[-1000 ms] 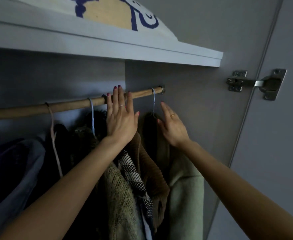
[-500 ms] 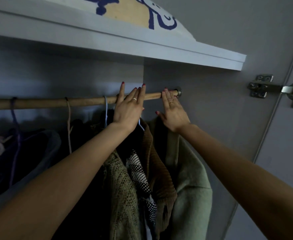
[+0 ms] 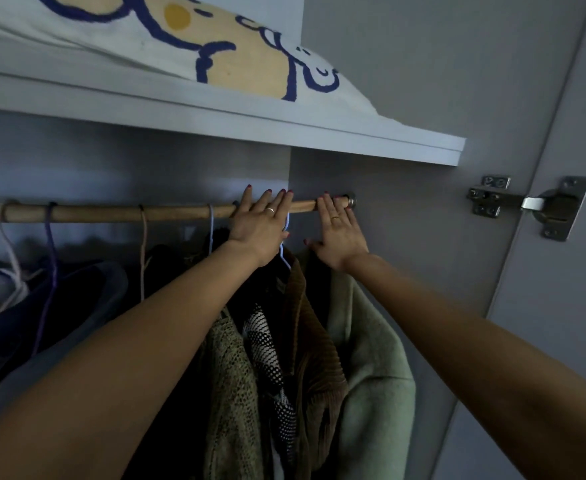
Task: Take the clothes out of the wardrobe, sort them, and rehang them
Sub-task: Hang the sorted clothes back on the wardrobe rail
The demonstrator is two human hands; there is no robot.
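Both hands are reaching with straight fingers onto the wooden rail at its right end, the left hand lying nearer the pale blue hanger carrying the brown corduroy garment than the right hand.

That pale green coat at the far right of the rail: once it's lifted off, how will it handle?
The pale green coat looks thick and felted, so probably heavy for its size. It hangs in soft folds, so it will likely flop and swing. It crowds the brown corduroy garment, so it may drag that along. Both the left hand and right hand are at the wooden rail.
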